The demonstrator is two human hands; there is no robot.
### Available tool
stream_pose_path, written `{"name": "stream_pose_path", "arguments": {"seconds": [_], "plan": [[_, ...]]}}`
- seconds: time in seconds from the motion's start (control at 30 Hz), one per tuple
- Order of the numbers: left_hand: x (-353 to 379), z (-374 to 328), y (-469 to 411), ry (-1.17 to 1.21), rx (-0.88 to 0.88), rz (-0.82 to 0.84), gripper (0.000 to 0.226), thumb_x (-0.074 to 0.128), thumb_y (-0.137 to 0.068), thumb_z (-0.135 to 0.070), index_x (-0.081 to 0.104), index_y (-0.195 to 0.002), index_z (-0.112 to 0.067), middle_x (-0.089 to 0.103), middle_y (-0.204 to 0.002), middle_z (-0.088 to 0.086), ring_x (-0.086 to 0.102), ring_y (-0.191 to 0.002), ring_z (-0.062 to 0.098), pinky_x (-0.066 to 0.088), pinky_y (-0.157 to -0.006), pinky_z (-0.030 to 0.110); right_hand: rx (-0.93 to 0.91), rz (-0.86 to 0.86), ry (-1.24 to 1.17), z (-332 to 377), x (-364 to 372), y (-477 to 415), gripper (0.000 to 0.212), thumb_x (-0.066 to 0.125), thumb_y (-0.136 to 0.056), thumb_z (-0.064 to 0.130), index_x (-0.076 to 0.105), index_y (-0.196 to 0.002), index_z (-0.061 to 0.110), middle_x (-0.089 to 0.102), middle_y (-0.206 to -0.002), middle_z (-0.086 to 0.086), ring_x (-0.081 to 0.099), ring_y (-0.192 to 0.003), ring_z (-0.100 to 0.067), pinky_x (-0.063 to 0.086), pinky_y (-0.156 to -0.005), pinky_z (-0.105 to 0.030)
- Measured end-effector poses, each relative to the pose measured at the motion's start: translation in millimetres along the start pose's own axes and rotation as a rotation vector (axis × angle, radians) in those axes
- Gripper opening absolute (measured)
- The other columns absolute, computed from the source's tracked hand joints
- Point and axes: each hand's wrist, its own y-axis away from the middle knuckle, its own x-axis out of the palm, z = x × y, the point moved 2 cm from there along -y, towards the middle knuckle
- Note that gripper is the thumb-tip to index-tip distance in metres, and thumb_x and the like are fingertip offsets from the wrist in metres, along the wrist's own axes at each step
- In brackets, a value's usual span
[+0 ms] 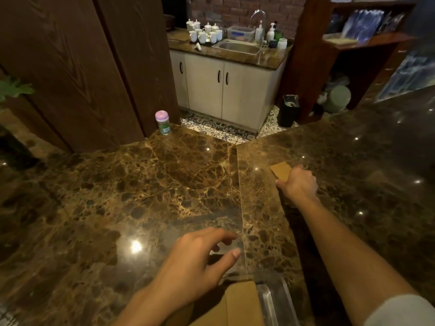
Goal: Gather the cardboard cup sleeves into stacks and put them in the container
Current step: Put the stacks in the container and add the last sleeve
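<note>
A: Well, head view: findings?
B: One cardboard cup sleeve point(280, 170) on the desk point(164, 184), its near end pinched by the right hand point(297, 184), well apart from the clear container point(270, 300). Left hand point(195, 262) hovers there, fingers point(221, 234) spread.
A: Advice?
B: Carry it flat; square it onto the sleeves inside point(242, 302).

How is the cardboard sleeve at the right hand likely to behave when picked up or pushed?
The cardboard cup sleeve looks thin and flattened, so it is probably very light and easily bent. The marble counter is glossy, so the sleeve may slide ahead of the right hand if pushed. Being flat, it should not roll.
</note>
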Motion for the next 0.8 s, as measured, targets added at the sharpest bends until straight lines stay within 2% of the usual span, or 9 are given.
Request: {"name": "stream_pose_path", "arguments": {"seconds": [0.13, 0.23, 0.3, 0.37, 0.43, 0.53, 0.6, 0.7, 0.8], "plan": [[16.9, 4.9, -27.3, 0.129, -0.072, 0.043, 0.028, 0.062, -0.093, -0.054, 0.073, -0.111, -0.035, 0.073, -0.096, -0.023, 0.067, -0.086, -0.004, 0.057, -0.073, 0.025, -0.068, 0.024, 0.080, -3.1, -6.5, 2.1, 0.082, 0.087, -0.073, 0.058, 0.060, -0.129, 0.004, 0.070, -0.122, -0.018, 0.067, -0.114, -0.038, 0.056, -0.085, -0.041], [28.7, 11.5, -55.2, 0.296, -0.167, 0.079, 0.016, 0.071, -0.094, -0.040, 0.075, -0.108, -0.032, 0.074, -0.094, -0.019, 0.068, -0.087, -0.003, 0.057, -0.078, 0.021, -0.098, 0.066, 0.072, 1.3, -10.5, 11.4, 0.079, 0.090, -0.067, 0.060, 0.066, -0.121, 0.007, 0.072, -0.114, -0.016, 0.070, -0.105, -0.035, 0.058, -0.080, -0.039], [34.5, 16.6, -76.0, 0.501, -0.263, 0.070, 0.015, 0.075, -0.093, -0.028, 0.074, -0.107, -0.024, 0.076, -0.091, -0.012, 0.070, -0.084, -0.001, 0.057, -0.076, 0.020, -0.100, 0.108, -0.001, 4.3, -13.3, 22.2, 0.078, 0.091, -0.065, 0.062, 0.069, -0.118, 0.008, 0.073, -0.114, -0.015, 0.070, -0.105, -0.033, 0.061, -0.083, -0.039], [37.9, 19.5, -95.2, 0.788, -0.417, 0.036, 0.018, 0.076, -0.093, -0.021, 0.070, -0.110, -0.017, 0.075, -0.089, -0.003, 0.071, -0.082, 0.010, 0.059, -0.072, 0.025, -0.123, 0.142, -0.135, 8.1, -16.1, 39.3, 0.079, 0.090, -0.064, 0.063, 0.071, -0.121, 0.012, 0.074, -0.120, -0.011, 0.069, -0.110, -0.029, 0.059, -0.087, -0.036], [40.1, 19.6, -110.7, 0.998, -0.587, -0.002, 0.026, 0.077, -0.091, -0.028, 0.066, -0.111, -0.015, 0.075, -0.095, 0.004, 0.072, -0.088, 0.019, 0.062, -0.078, 0.034, -0.152, 0.166, -0.318, 16.7, -21.2, 63.7, 0.078, 0.089, -0.061, 0.065, 0.069, -0.122, 0.021, 0.072, -0.121, -0.003, 0.067, -0.114, -0.023, 0.054, -0.086, -0.032], [41.8, 17.2, -122.4, 1.144, -0.736, -0.017, 0.038, 0.077, -0.087, -0.044, 0.066, -0.108, -0.014, 0.072, -0.102, 0.009, 0.071, -0.102, 0.027, 0.063, -0.083, 0.043, -0.220, 0.209, -0.532, 34.3, -32.1, 103.1, 0.071, 0.081, -0.048, 0.074, 0.064, -0.106, 0.038, 0.063, -0.106, 0.011, 0.064, -0.103, -0.013, 0.049, -0.076, -0.030], [40.6, 13.3, -121.3, 1.263, -0.729, -0.002, 0.043, 0.077, -0.086, -0.049, 0.065, -0.108, -0.013, 0.073, -0.110, 0.015, 0.071, -0.108, 0.032, 0.064, -0.075, 0.045, -0.255, 0.239, -0.646, 41.5, -39.9, 123.0, 0.060, 0.078, -0.048, 0.073, 0.063, -0.095, 0.038, 0.064, -0.100, 0.018, 0.063, -0.093, -0.005, 0.051, -0.073, -0.031], [34.7, 9.4, -113.9, 1.481, -0.639, 0.033, 0.043, 0.078, -0.085, -0.044, 0.058, -0.111, -0.016, 0.072, -0.120, 0.024, 0.072, -0.105, 0.035, 0.064, -0.073, 0.050, -0.323, 0.280, -0.769, 44.1, -52.3, 144.3, 0.047, 0.077, -0.058, 0.069, 0.067, -0.085, 0.033, 0.078, -0.078, 0.013, 0.073, -0.072, -0.001, 0.059, -0.068, -0.033], [24.2, 5.2, -109.5, 1.497, -0.546, 0.065, 0.032, 0.075, -0.089, -0.040, 0.056, -0.102, -0.019, 0.073, -0.114, 0.022, 0.074, -0.099, 0.031, 0.064, -0.065, 0.046, -0.410, 0.300, -0.807, 45.9, -60.3, 159.2, 0.045, 0.074, -0.066, 0.070, 0.069, -0.088, 0.031, 0.080, -0.078, 0.007, 0.077, -0.073, -0.011, 0.063, -0.076, -0.045]]}}
